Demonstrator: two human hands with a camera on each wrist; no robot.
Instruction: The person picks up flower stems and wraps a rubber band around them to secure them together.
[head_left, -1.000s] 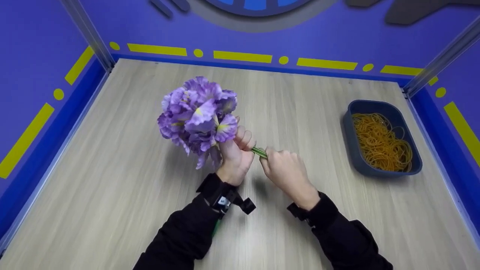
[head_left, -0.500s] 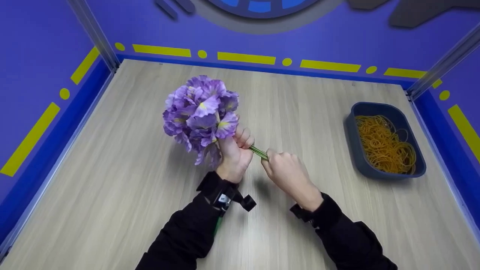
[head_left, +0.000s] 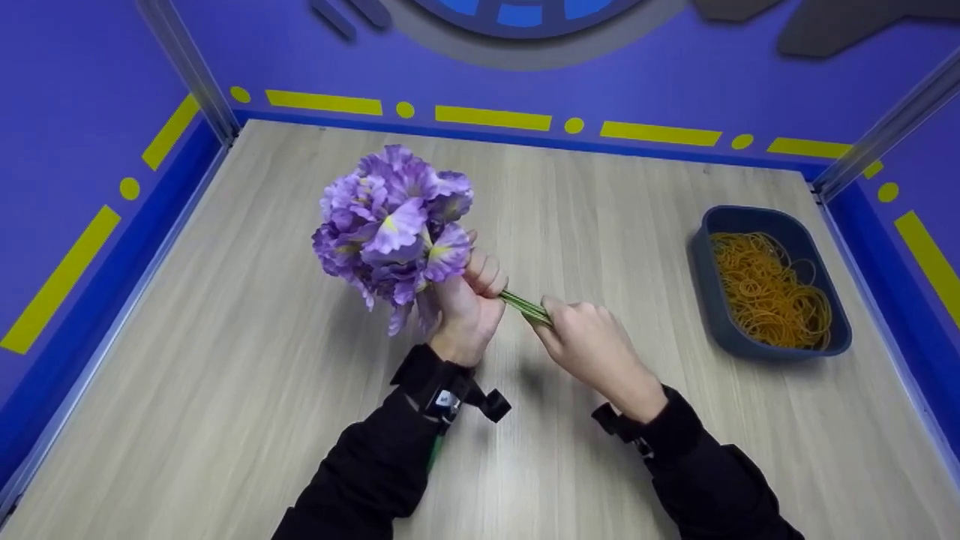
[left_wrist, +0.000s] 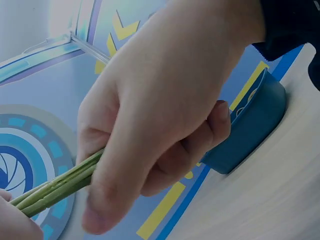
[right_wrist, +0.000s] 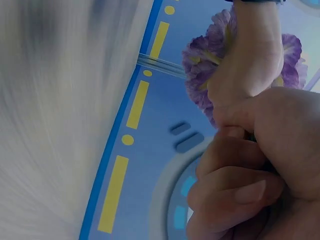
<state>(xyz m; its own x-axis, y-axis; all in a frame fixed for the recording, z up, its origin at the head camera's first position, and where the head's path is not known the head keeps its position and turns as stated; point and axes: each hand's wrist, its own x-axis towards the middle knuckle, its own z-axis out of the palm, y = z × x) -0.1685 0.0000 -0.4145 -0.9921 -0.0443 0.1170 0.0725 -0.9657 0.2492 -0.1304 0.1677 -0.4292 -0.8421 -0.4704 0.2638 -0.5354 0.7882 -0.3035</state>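
Centrally, I am looking at a pale wooden tabletop [head_left: 225, 360] enclosed by purple walls [head_left: 675, 67] that are carrying yellow dashes and dots; nothing is lying between the hands and the surface below them. A black strap with a small camera mount [head_left: 461, 397] is sitting on the left wrist, and black sleeves [head_left: 360, 480] are covering both forearms.

I am seeing the left hand [head_left: 469, 304] curling its fingers tightly around the bunch of purple flowers [head_left: 394, 225] just under the blooms, holding them raised above the table left of centre, with the heads tilting to the far left. The green stems [head_left: 525, 306] are running from that fist toward the right. The right hand [head_left: 589, 345] is closing on those stems just beside the left hand; in the left wrist view its thumb [left_wrist: 107, 210] and curled fingers [left_wrist: 200, 145] are pinching the stem bundle [left_wrist: 55, 187]. The right wrist view is showing the same grip from behind, with blooms [right_wrist: 200, 75] beyond the left hand [right_wrist: 250, 60].

At the right, well apart from both hands, a dark blue tray [head_left: 709, 300] is resting on the table and holding a loose heap of orange rubber bands [head_left: 765, 289].
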